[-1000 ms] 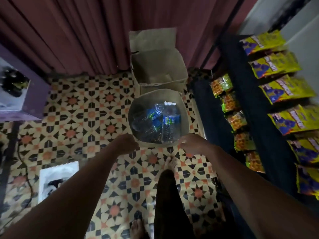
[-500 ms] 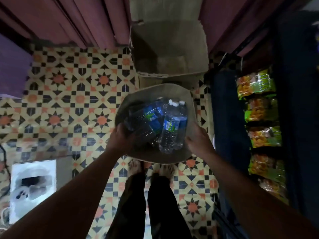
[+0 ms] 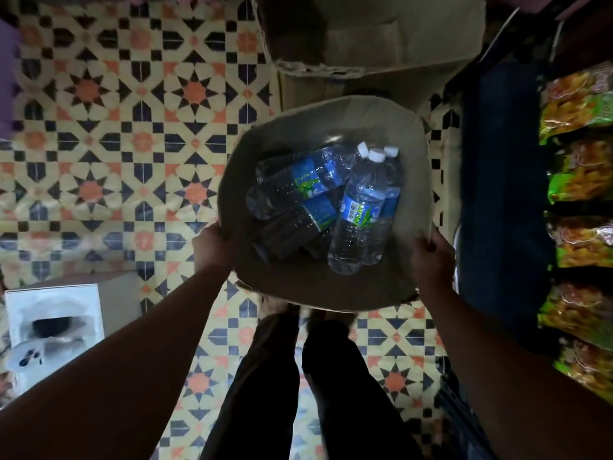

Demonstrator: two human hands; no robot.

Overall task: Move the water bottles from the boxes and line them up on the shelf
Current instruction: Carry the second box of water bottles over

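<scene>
- Clear plastic water bottles [image 3: 326, 200] with blue-and-green labels and white caps lie loose inside the open cardboard box [image 3: 318, 287] that you hold in front of your body.
- Two bottles lean against the box's right wall with their caps toward the far edge; the others lie on their sides toward the left wall, overlapping one another.
- Your left hand [image 3: 215, 247] is closed on the box's near-left edge, fingers wrapped over the rim.
- Your right hand [image 3: 431, 257] is closed on the box's near-right edge; the thumb lies at the rim, and the fingers are hidden behind the wall.
- A second cardboard box [image 3: 368, 48], open, sits just beyond the held box's far edge.
- The patterned tile floor [image 3: 132, 144] lies below; your legs [image 3: 308, 386] stand under the box's near edge.
- To your right, a dark shelf unit [image 3: 501, 180] carries snack packets [image 3: 578, 167] in yellow and green.
- A white carton [image 3: 53, 323] rests on the floor to your left.
</scene>
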